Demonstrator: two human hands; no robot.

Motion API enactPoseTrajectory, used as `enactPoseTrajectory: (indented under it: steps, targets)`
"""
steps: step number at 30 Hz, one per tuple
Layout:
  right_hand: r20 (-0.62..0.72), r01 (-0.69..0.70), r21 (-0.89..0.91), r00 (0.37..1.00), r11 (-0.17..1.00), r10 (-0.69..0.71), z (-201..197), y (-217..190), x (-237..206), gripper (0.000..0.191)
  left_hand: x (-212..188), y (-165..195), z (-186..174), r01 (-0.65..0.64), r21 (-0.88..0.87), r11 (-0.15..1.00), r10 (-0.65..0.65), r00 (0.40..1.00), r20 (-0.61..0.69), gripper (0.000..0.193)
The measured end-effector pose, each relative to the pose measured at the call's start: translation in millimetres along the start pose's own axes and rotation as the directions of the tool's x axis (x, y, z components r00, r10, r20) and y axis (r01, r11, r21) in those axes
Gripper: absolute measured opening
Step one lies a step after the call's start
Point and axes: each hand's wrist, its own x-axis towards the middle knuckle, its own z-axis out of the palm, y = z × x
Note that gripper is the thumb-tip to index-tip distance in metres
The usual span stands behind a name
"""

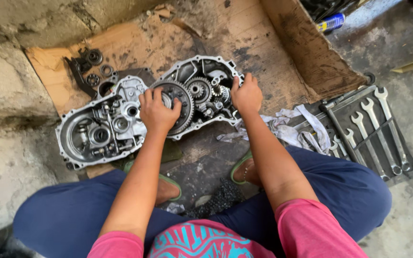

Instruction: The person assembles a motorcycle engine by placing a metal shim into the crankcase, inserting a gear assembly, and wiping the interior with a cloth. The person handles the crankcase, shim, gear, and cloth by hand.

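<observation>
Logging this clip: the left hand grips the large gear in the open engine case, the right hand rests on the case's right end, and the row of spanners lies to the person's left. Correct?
Not quite. The head view shows the spanners lying to the person's right, beside a white rag. The rest holds: the left hand grips the large gear in the engine case, and the right hand rests on its right end.

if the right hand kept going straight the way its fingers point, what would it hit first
Probably the small gears under the fingertips of the right hand, inside the metal engine case. Beyond the case rim lies only stained cardboard. Depth is hard to judge.
</observation>
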Motion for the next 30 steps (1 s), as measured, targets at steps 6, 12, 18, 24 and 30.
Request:
enactPoseTrajectory:
  steps: [6,12,18,24,30]
  targets:
    - [-0.007,-0.006,0.006,1.0,1.0,0.006,4,5,6,0.042,24,-27,-29,-0.435,-0.099,0.895,0.446,0.867,0.222,0.058]
    - [-0.036,0.015,0.01,0.999,1.0,-0.014,6,10,4,0.039,71,-46,-37,-0.821,-0.27,0.503,0.851,0.415,0.323,0.07]
    - [-0.048,0.01,0.02,0.999,1.0,-0.009,4,12,5,0.038,81,-45,-25,-0.816,-0.364,0.449,0.881,0.335,0.335,0.065]
    - [-0.054,0.038,0.03,0.998,0.999,-0.037,7,13,1,0.039,61,-54,-19,-0.79,-0.289,0.54,0.836,0.464,0.293,0.06]
    - [-0.013,0.019,0.012,1.0,1.0,-0.019,5,10,0,0.039,55,-51,-19,-0.772,-0.238,0.59,0.804,0.534,0.263,0.057]
